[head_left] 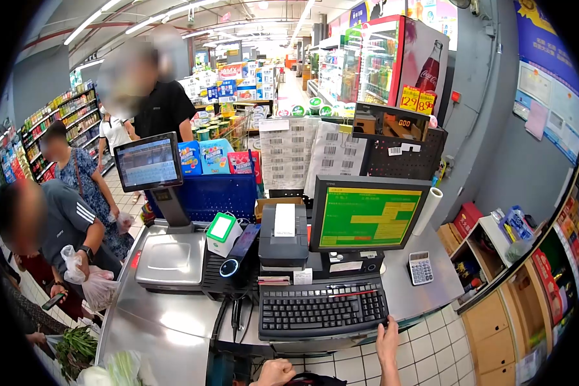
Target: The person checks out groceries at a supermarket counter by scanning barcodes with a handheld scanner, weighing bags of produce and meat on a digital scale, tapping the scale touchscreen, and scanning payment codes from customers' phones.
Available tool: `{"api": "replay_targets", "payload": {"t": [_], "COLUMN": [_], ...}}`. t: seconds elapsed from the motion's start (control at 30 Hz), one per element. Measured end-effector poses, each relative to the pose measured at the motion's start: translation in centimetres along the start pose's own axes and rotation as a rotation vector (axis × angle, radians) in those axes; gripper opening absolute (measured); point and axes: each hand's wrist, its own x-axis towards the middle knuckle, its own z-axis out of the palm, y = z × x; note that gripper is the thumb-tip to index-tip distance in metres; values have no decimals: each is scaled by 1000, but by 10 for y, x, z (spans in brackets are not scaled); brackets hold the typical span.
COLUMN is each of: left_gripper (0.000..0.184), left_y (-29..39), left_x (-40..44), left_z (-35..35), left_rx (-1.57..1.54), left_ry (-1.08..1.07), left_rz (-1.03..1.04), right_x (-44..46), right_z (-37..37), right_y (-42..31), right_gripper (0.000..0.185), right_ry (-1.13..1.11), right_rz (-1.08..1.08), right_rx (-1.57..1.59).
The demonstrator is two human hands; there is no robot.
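At the bottom centre my left hand [275,372] is curled closed, below the front edge of the counter; whatever it may hold is hidden. My right hand [387,341] has its fingers apart and is at the lower right corner of the black keyboard [321,307], with nothing in it. Behind the keyboard stand a monitor [368,215] with a green and yellow screen and a black printer [284,241] with white paper coming out of its top. A calculator [421,268] lies right of the monitor.
A flat metal scale [172,258] with a raised screen [148,161] and a white payment device [223,232] are on the left. Several people stand beyond the counter [154,328]; one holds plastic bags [100,287]. Leafy vegetables [77,352] are at the lower left.
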Motion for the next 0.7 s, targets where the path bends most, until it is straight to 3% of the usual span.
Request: {"api": "replay_targets", "payload": {"t": [0.1,0.13,0.17,0.2,0.27,0.33,0.37,0.4,0.43,0.47,0.53,0.57,0.63,0.7], "left_gripper": [6,9,13,13,15,19,29,52,41,41,16,44,36,40], "left_y": [15,26,36,30,1,6,23,34,18,13,6,-5,10,15], "left_x": [13,22,31,30,26,30,32,31,30,28,26,26,34,37], "left_z": [8,5,-1,2,8,0,-8,-15,-9,-5,4,7,-2,-6], "left_rx": [-14,-44,53,50,-111,-19,100,220,189,191,320,317,311,309], "left_ry": [68,118,187,194,-65,-165,-217,-270,-315,-313,8,-107,-48,7], "left_rz": [76,91,285,288,53,23,-76,-179,-118,-117,148,-16,61,136], "right_x": [-1,-1,0,0,-1,1,1,-1,-1,0,2,3,3,2], "right_z": [-4,-4,-5,-4,-1,-2,-3,-4,-2,-2,-5,-7,-7,-7], "right_y": [-5,-6,-6,-3,4,2,0,0,2,1,1,1,0,2], "right_gripper": [44,45,46,49,50,51,52,52,53,53,52,52,52,52], "right_ry": [-29,-32,-33,-48,-39,-27,-33,-43,-31,-30,-66,-68,-78,-77], "right_rz": [-65,-97,-130,-141,-170,-190,-179,-164,-173,-175,-177,-183,-195,-198], "right_rx": [-11,-13,-16,-10,-46,-54,-43,-32,-28,-26,-34,-35,-45,-63]}}
